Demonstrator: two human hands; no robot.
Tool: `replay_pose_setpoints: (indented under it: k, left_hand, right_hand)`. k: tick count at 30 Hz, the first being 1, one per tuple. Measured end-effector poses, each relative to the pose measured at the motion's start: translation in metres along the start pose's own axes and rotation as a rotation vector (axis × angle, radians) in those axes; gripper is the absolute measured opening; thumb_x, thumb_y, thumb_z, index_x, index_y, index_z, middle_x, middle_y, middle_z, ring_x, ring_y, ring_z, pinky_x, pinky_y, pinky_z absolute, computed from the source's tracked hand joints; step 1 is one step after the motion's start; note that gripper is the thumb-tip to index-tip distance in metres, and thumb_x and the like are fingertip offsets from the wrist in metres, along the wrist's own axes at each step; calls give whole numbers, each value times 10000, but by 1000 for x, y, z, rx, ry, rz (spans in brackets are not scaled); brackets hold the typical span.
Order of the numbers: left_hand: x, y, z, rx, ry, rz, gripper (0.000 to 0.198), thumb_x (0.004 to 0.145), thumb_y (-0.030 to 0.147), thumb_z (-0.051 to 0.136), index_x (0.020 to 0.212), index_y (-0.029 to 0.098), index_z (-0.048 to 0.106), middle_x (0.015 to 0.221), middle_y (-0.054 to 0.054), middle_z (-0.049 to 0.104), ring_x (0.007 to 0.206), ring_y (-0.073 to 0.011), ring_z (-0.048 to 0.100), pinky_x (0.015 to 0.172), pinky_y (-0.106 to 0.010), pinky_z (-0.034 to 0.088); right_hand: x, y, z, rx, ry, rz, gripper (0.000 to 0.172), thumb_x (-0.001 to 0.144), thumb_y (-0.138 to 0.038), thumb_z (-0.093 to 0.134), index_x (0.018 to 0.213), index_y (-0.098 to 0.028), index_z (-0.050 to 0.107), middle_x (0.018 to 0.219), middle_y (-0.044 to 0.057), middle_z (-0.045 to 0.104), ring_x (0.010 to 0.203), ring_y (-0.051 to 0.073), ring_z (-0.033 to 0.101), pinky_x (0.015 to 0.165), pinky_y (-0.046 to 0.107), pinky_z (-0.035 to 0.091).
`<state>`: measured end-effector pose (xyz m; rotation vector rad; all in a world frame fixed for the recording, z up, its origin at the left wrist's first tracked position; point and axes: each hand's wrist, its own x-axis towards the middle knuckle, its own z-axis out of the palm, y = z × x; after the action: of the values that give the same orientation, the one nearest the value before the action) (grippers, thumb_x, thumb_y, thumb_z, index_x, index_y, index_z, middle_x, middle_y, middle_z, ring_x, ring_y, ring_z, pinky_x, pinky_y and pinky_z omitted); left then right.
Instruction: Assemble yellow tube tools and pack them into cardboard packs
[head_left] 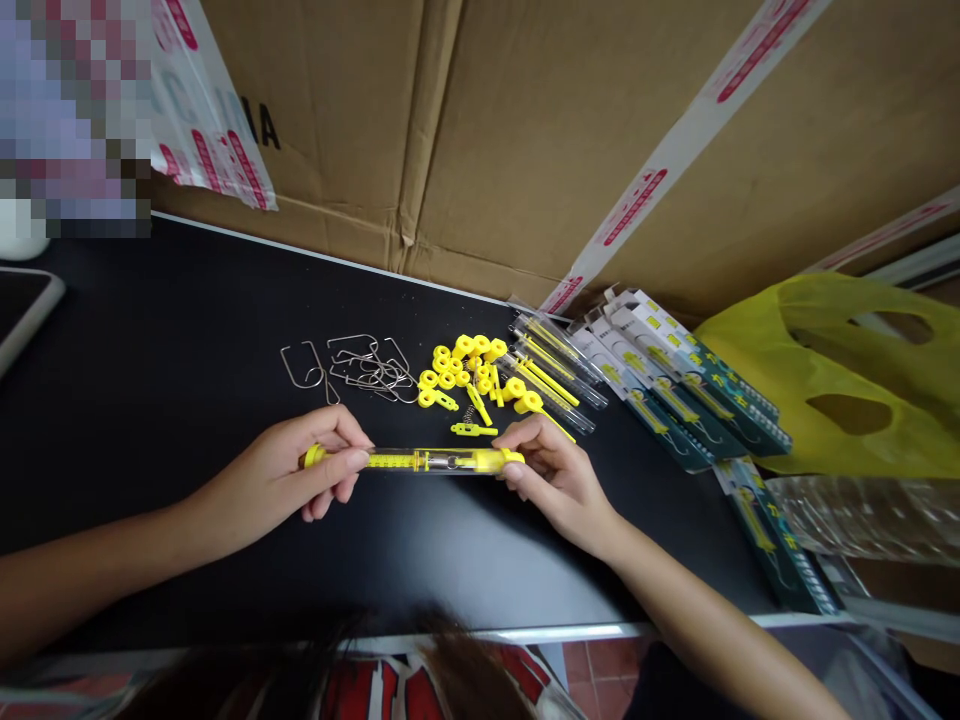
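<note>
A spring scale [420, 460], a clear tube with yellow ends, a graduated yellow strip and a metal spring inside, lies level between my hands above the black table. My left hand [307, 465] pinches its left end between thumb and fingers. At the right end, my right hand [551, 475] grips beside the yellow cap. Just beyond the tube are several yellow caps and rings [450, 372], small yellow hook pieces [474, 430] and little springs. Bent metal wire hooks [367, 365] lie in a tangle to their left. Clear tubes with yellow strips [555, 370] rest to their right.
Several printed spring scale boxes [667, 380] lie at the right, another box [776, 540] nearer me. A yellow plastic bag [795, 370] sits beyond them. Large taped cardboard boxes [525, 130] stand along the table's back edge. A phone-like device [30, 305] is at far left.
</note>
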<state>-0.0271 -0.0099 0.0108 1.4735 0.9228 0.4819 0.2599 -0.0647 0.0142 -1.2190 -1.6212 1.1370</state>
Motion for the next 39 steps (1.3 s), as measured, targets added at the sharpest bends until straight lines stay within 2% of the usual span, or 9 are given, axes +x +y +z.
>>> replay_pose_setpoints:
  k: [3,6,14,17,23,28,32,39]
  left_hand:
    - [-1,0,1,21,24,3,157,866,346,538,904,196,513,654,52,582,467,-65,513,422,-168,438]
    - [-2,-1,3,83,35,10,184,834,344,583,933,198,532,684,45,598,489,-66,522,445,-170,447]
    - [-1,2,4,252,67,86,196,815,355,614,922,200,558,575,78,537,456,-63,507,443,-163,416]
    - [-1,3,4,268,60,95,188,819,350,609,919,199,558,584,74,549,459,-62,507,447,-162,420]
    - [0,2,1,129,58,56,192,865,360,546,959,193,544,722,30,620,487,-66,536,446,-174,462]
    - [-2,3,0,122,104,65,188,852,347,569,964,199,546,727,24,624,480,-70,537,438,-179,465]
    - [-3,4,0,198,158,93,174,817,329,620,934,207,580,624,56,572,465,-64,528,449,-167,455]
    - [-1,6,0,84,216,122,187,780,323,642,898,200,566,688,35,622,437,-62,530,423,-178,458]
  right_hand:
    - [2,-1,2,129,17,134,212,903,-395,571,903,-196,497,645,-39,540,494,62,472,429,153,397]
    - [4,-2,4,234,-25,220,247,910,-430,545,872,-203,456,525,-85,484,385,44,392,358,133,343]
    - [6,3,6,374,-105,313,223,937,-422,505,897,-206,468,442,-117,420,301,27,308,309,114,250]
    - [6,2,5,357,-112,316,220,938,-422,499,917,-204,481,446,-114,411,307,29,316,314,117,263]
    - [6,-3,1,188,-12,200,251,888,-433,573,967,-201,518,732,-38,483,511,54,454,400,147,393]
    - [4,-6,-2,32,-37,102,215,906,-403,556,941,-192,564,746,-13,507,590,78,469,476,175,392]
    - [2,-6,-1,-79,-67,64,168,853,-344,644,903,-191,593,813,20,576,648,108,521,532,213,431]
    - [-2,-3,-2,-86,-6,-134,254,798,-205,711,1002,-235,564,937,27,578,796,131,575,667,239,492]
